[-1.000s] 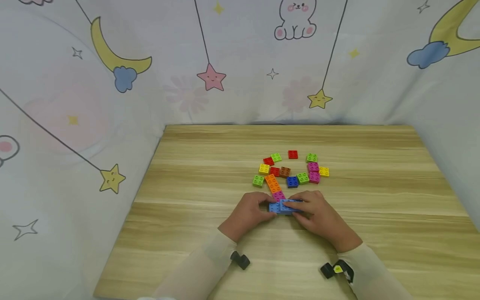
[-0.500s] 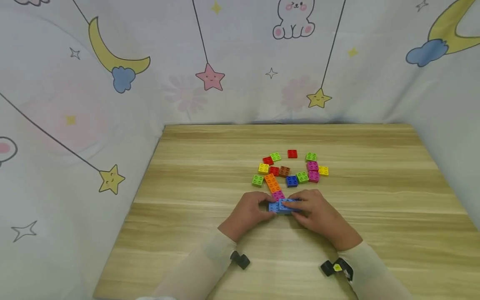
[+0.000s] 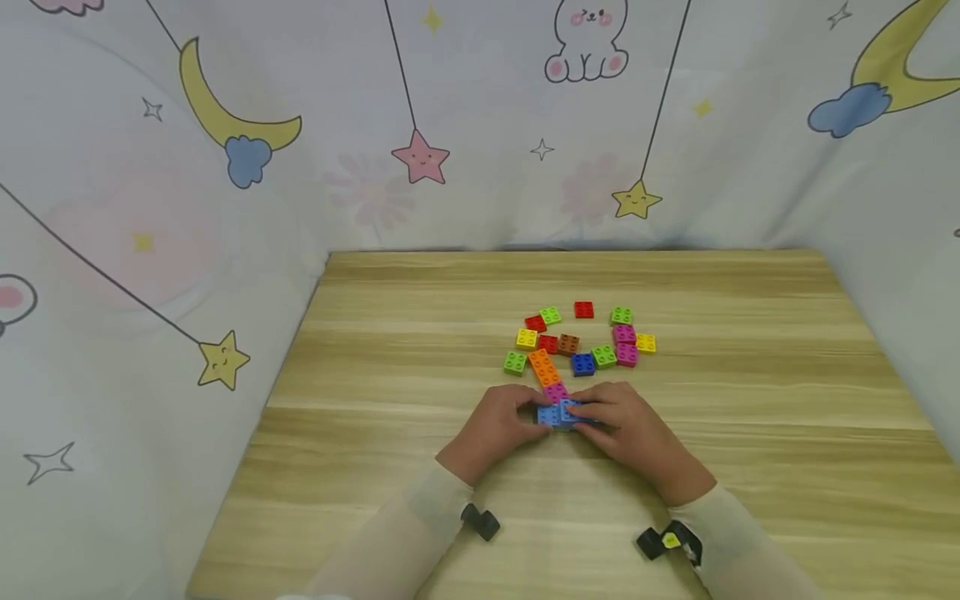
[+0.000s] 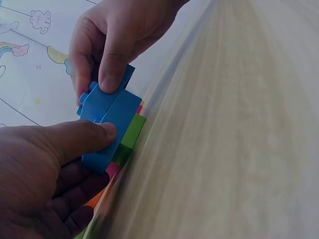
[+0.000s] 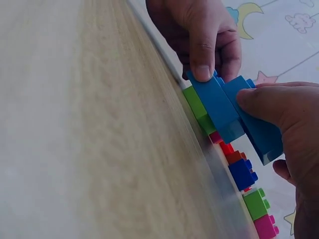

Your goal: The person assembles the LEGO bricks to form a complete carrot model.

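Two light-blue building bricks are stacked and offset at the near end of a brick row. My left hand [image 3: 498, 427] pinches the lower blue brick [image 5: 215, 109], its thumb on the near side. My right hand [image 3: 637, 433] holds the upper blue brick [image 5: 251, 117] between thumb and fingers, covering much of it from above. In the right wrist view, the upper brick overhangs toward the right hand and a narrow gap shows between the two. Beneath the lower brick is a green brick [image 4: 132, 137]. A magenta brick [image 3: 556, 392] adjoins just behind.
An orange long brick [image 3: 544, 367] runs back from the magenta one. Several loose square bricks lie beyond, among them a dark blue brick [image 3: 582, 364], a brown brick [image 3: 568, 343] and a yellow brick [image 3: 646, 342]. A patterned cloth [image 3: 480, 208] hangs behind the wooden table [image 3: 360, 467].
My right hand has shifted slightly left, its fingers now covering more of the upper blue brick. The left hand keeps its grip in place; the loose bricks stay put.
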Motion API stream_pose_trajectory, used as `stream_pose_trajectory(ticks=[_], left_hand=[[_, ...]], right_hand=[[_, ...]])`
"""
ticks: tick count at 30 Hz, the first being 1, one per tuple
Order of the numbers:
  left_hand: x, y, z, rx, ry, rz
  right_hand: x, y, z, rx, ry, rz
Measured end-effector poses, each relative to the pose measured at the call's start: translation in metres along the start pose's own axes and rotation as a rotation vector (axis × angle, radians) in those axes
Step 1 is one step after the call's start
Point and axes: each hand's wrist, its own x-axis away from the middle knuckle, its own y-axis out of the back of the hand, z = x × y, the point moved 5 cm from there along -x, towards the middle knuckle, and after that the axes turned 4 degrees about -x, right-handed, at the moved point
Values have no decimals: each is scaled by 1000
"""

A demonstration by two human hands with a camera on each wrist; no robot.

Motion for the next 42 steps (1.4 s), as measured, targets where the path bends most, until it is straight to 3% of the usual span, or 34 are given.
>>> stream_pose_trajectory(ticks=[11,17,23,37,42], left_hand=[[-1,1,-3,4,0,-4],[-1,-2,-1,8,-6,-1],[1,-2,1,30,8,-7],[-2,1,-1,-4,11,11],[-2,9,1,-6,17,-36]], right_hand=[[-3,1,1,9,12,-11],[2,0,-2,49,-116,15],[4,-1,-6,-2,-207,37],[6,3,-10,-58,-249,7],[5,2,-9,-59,-228,8]])
